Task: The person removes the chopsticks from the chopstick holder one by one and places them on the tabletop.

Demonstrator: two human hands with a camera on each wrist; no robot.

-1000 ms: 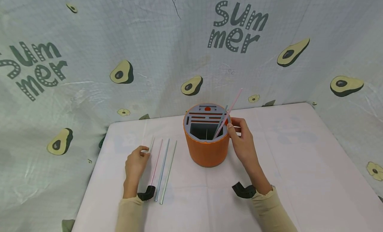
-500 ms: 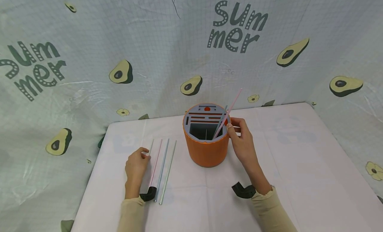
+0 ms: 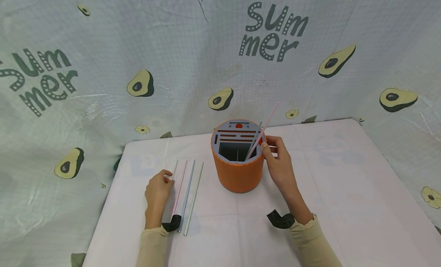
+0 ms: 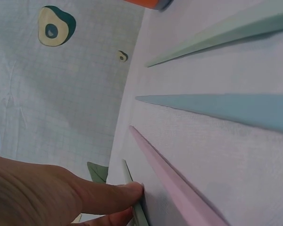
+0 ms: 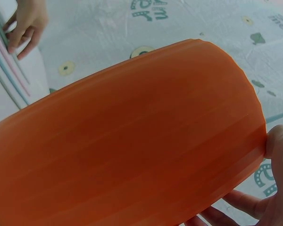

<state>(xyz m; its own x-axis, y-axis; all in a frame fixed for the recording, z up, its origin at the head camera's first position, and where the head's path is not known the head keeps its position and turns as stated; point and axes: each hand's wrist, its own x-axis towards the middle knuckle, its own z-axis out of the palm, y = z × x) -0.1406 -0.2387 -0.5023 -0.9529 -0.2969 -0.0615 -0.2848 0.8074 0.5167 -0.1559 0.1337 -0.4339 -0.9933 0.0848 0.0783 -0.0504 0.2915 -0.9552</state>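
My left hand [image 3: 159, 188] pinches a thin pale green straw [image 4: 140, 216] between thumb and fingers at the left of the table. Just right of it lie a pink straw [image 3: 180, 184], a blue straw [image 3: 187, 190] and another green straw [image 3: 194, 198], roughly side by side. An orange round pen holder [image 3: 239, 179] with a grey slotted top stands upright at the middle. Its right rim is gripped by my right hand [image 3: 278, 163], thumb near the top edge and fingers along the far side. A pink straw [image 3: 270, 118] and a bluish straw [image 3: 256, 134] lean in its front compartment.
A white cloth covers the table [image 3: 220, 232]. Close behind its back edge hangs a pale curtain [image 3: 179, 68] printed with avocados and lettering. Each wrist wears a black camera mount, the left mount [image 3: 172, 223] overlapping the near end of the pink straw.
My left hand has shifted slightly toward me and to the right, drawing the green straw with it. The right hand and the pen holder have stayed in place.
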